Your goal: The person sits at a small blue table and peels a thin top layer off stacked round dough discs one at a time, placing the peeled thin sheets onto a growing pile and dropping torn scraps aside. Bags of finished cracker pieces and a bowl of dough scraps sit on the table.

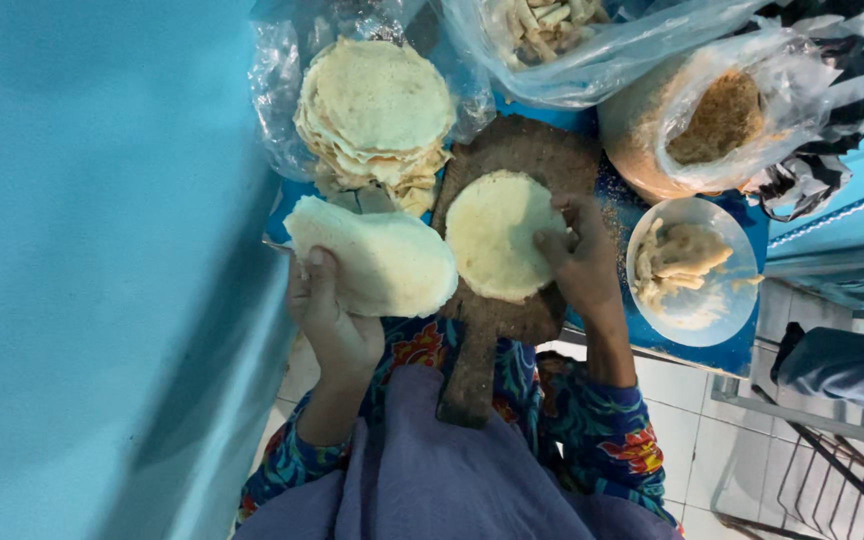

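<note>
The left hand (327,320) is clenched on 1 wrap (377,262), thumb on top and fingers beneath, lifted off the table at about 9 o'clock from the board (512,150). The wrap droops at its free edge, so it looks thin, limp and light, likely to tear if pinched hard; a broad hold under its edge, as here, suits it best.

The right hand (577,260) lies with its fingertips pressing the 3 o'clock rim of a 2nd wrap (492,235), which sits flat in the board's middle. This hand grips nothing; it only touches.

At 11 o'clock from the board a stack (377,115) of pale round wraps rests on a clear crinkled plastic sheet (272,90). At 12 o'clock a clear bag (592,50) holds pale strips. At 2 o'clock a tub (642,140) lined with clear plastic holds brown crumbs (722,115), with a black-and-white striped bag (842,60) behind it. At 3 o'clock a white bowl (727,300) holds coated pieces. No label shows on any package.
</note>
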